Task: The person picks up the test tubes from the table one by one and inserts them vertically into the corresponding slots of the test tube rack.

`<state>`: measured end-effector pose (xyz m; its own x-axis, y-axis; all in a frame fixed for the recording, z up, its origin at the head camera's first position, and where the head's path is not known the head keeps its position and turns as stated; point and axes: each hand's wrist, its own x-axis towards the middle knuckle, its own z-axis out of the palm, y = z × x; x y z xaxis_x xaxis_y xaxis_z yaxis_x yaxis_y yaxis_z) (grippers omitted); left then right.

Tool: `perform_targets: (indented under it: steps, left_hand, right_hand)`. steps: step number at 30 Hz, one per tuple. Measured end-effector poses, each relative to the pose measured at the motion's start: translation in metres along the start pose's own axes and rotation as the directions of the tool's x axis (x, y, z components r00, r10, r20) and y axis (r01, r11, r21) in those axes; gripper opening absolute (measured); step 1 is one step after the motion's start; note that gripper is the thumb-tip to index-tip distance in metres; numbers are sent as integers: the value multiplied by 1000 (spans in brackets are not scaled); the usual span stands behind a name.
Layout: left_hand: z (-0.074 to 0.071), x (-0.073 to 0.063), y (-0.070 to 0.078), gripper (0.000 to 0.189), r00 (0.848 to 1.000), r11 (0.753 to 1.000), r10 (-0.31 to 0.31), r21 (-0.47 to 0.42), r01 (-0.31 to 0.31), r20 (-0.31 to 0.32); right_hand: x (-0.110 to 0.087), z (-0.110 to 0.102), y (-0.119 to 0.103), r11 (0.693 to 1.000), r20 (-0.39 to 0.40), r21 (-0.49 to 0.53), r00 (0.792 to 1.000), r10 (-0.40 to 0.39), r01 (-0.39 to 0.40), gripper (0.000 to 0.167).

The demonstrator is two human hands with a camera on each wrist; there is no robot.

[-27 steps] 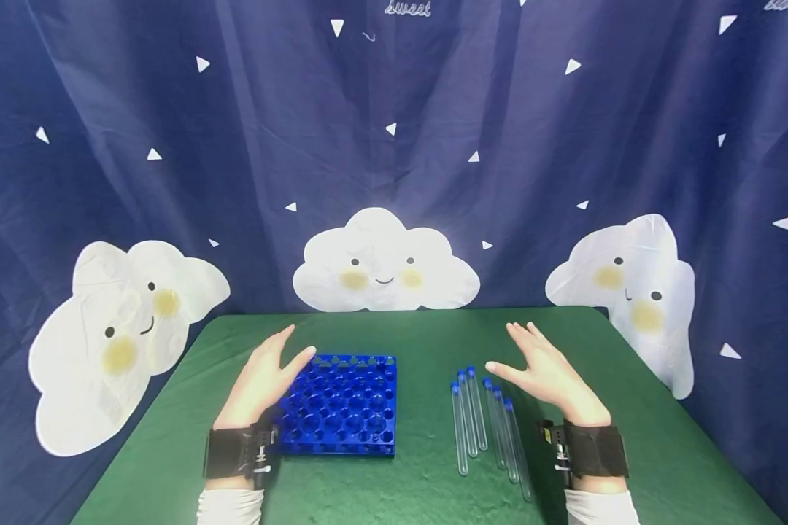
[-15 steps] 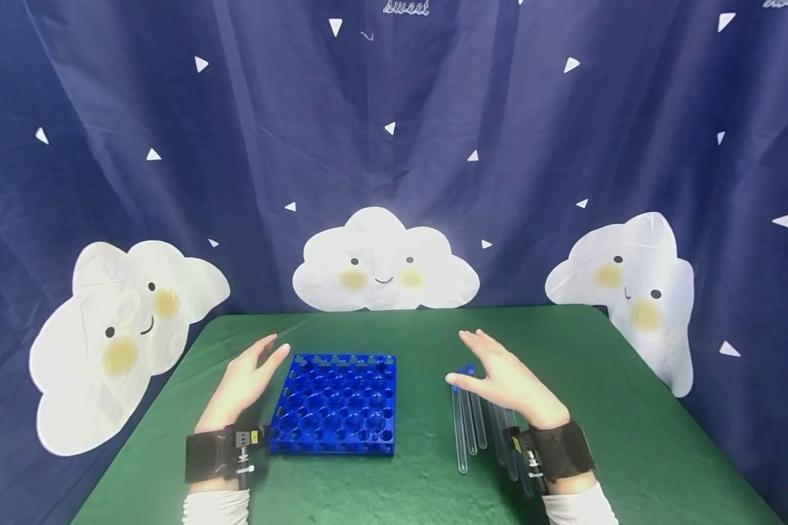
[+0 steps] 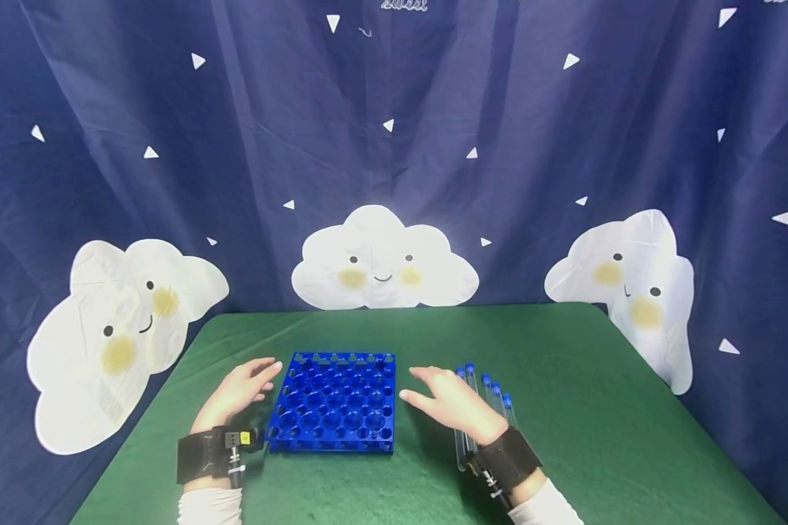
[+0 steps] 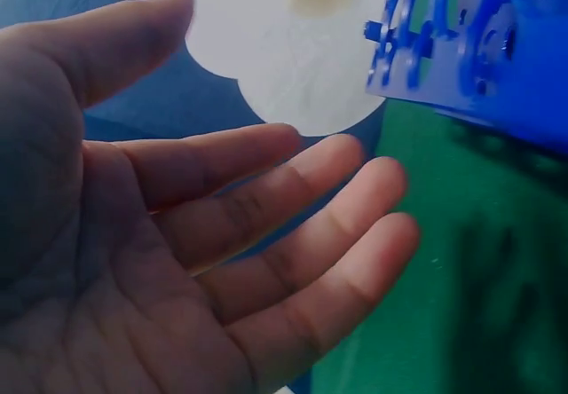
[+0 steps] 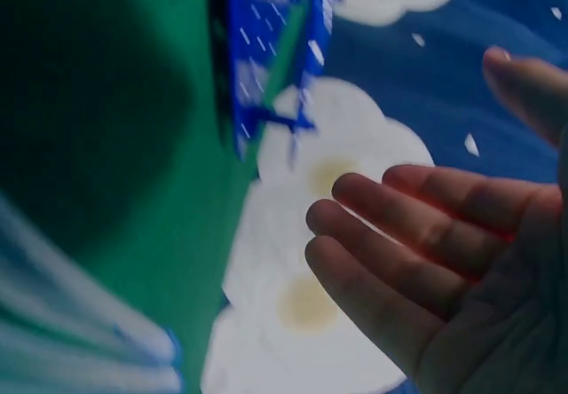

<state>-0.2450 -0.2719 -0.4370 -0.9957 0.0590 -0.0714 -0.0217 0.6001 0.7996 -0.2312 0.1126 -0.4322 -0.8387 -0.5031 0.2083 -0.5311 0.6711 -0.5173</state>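
A blue test tube rack (image 3: 335, 401) with rows of round holes lies on the table, between the two hands. Just off its left edge is my left hand (image 3: 239, 390), fingers relaxed and holding nothing; the left wrist view shows its palm and spread fingers (image 4: 293, 252) apart from the rack (image 4: 524, 66). To the right of the rack hovers my right hand (image 3: 456, 401), empty, its fingers (image 5: 390, 270) loosely extended. Several clear test tubes (image 3: 470, 379) with blue caps lie right of the rack, partly hidden behind the right hand and wrist. Blurred tubes (image 5: 98, 314) appear low in the right wrist view.
A green cloth covers the table (image 3: 604, 430). Behind it hangs a dark blue curtain (image 3: 394, 168) with white clouds and triangles. Each wrist wears a black strap with a small camera; the right one (image 3: 508, 459) is over the tubes.
My right hand has moved left, across the tubes toward the rack's right side. My left hand has shifted left and lowered, off the rack's left edge. Rack and tubes appear unmoved.
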Motion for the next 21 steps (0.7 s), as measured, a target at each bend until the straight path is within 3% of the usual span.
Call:
perform_targets:
  steps: [4, 8, 16, 21]
  left_hand:
    - [4, 4, -9, 61, 998, 989, -24, -141, 32, 60]
    - [8, 7, -17, 56, 994, 972, -38, -226, 60, 99]
    - [11, 10, -23, 40, 992, 962, -51, -262, 79, 111]
    - [12, 8, -25, 34, 992, 966, -62, -244, 87, 109]
  right_hand:
    - [4, 19, -3, 999, 6, 19, 1000, -26, 26, 39]
    - [6, 32, -5, 998, -14, 56, 999, -37, 38, 21]
    - [6, 45, -3, 994, -8, 110, 1000, -24, 25, 14]
    - [6, 47, -3, 973, 55, 228, 998, 20, -32, 15]
